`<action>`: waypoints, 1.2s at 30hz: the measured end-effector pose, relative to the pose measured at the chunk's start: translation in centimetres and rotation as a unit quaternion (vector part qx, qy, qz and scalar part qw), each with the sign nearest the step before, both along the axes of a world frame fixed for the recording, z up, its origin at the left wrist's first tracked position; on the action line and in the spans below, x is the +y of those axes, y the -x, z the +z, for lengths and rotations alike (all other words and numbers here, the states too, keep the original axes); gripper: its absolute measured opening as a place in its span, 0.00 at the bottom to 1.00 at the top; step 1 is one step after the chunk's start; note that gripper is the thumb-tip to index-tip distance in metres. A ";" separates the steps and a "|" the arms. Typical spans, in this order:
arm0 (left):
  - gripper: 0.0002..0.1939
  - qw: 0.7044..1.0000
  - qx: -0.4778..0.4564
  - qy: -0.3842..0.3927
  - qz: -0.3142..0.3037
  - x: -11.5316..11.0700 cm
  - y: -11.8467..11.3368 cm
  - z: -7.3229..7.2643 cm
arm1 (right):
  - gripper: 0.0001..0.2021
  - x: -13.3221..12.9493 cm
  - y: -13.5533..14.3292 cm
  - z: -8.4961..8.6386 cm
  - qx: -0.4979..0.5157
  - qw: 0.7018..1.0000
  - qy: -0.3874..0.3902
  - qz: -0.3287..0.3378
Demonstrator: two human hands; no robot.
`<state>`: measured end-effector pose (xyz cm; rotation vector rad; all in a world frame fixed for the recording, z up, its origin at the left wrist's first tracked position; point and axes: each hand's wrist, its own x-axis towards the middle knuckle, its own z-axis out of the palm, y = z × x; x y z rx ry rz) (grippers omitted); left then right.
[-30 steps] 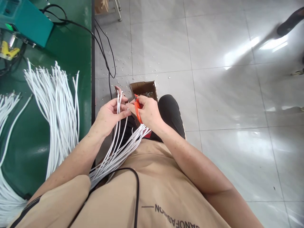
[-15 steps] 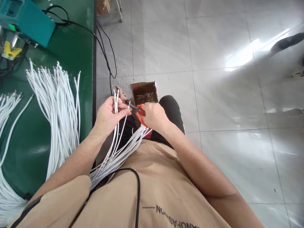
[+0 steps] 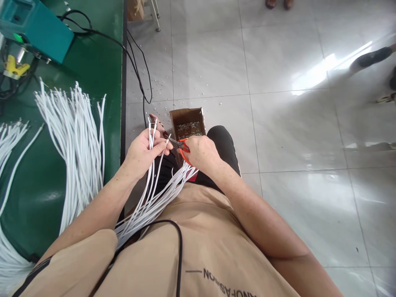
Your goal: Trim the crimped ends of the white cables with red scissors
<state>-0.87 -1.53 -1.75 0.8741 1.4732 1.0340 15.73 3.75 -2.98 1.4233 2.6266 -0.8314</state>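
The left hand (image 3: 145,148) is pinching white wires (image 3: 150,173); beside its fingers, the right hand (image 3: 202,152) is curling tightly around red-handled cutters (image 3: 180,144).

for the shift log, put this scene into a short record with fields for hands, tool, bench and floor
left hand: holds several white cables, ends up
right hand: grips orange-handled tool
tool tips: at or near one cable's end, contact unclear
bench: white cable bundles, teal device, yellow clip
floor: scattered pale scraps
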 end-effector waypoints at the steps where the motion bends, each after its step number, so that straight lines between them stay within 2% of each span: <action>1: 0.13 1.000 -0.021 0.005 -0.003 0.0 0.0 0.0 | 0.10 0.0 0.0 -0.1 0.002 1.000 -0.002 -0.001; 5: 0.13 0.997 -0.077 0.029 -0.003 0.0 0.0 0.1 | 0.10 0.0 -0.2 -0.7 0.051 0.998 0.015 -0.024; 8: 0.12 0.998 -0.052 0.026 0.014 0.0 -0.1 -0.1 | 0.10 0.2 -0.1 -0.9 0.172 0.975 0.088 -0.112; 9: 0.12 0.999 -0.035 0.019 0.016 -0.1 -0.1 -0.1 | 0.10 0.3 0.0 -0.8 0.229 0.954 0.127 -0.148; 11: 0.12 1.000 -0.002 0.003 0.014 -0.1 -0.2 -0.3 | 0.10 0.3 0.5 -0.5 0.346 0.890 0.217 -0.203; 13: 0.13 1.000 0.014 -0.008 0.008 -0.1 -0.2 -0.5 | 0.10 0.3 0.9 -0.2 0.428 0.824 0.292 -0.227; 14: 0.13 1.000 0.018 -0.010 0.006 -0.1 -0.2 -0.5 | 0.10 0.3 1.2 0.0 0.449 0.801 0.316 -0.238; 19: 0.13 1.000 0.025 -0.011 -0.002 -0.2 -0.1 -0.8 | 0.05 0.0 1.6 0.1 0.496 0.737 0.364 -0.279; 25: 0.13 1.000 0.024 -0.014 -0.009 -0.2 -0.1 -0.8 | 0.04 -0.2 1.5 -0.1 0.536 0.696 0.397 -0.266; 29: 0.13 1.000 -0.023 0.006 -0.008 -0.2 -0.2 -0.5 | 0.02 -0.3 1.6 -0.5 0.561 0.671 0.414 -0.252; 33: 0.14 0.992 -0.111 0.055 -0.027 -0.2 -0.1 -0.1 | 0.03 -0.2 1.8 -0.8 0.550 0.671 0.432 -0.245; 36: 0.16 0.992 -0.110 0.058 -0.006 -0.2 -0.1 0.0 | 0.03 -0.3 1.7 -0.4 0.526 0.688 0.411 -0.285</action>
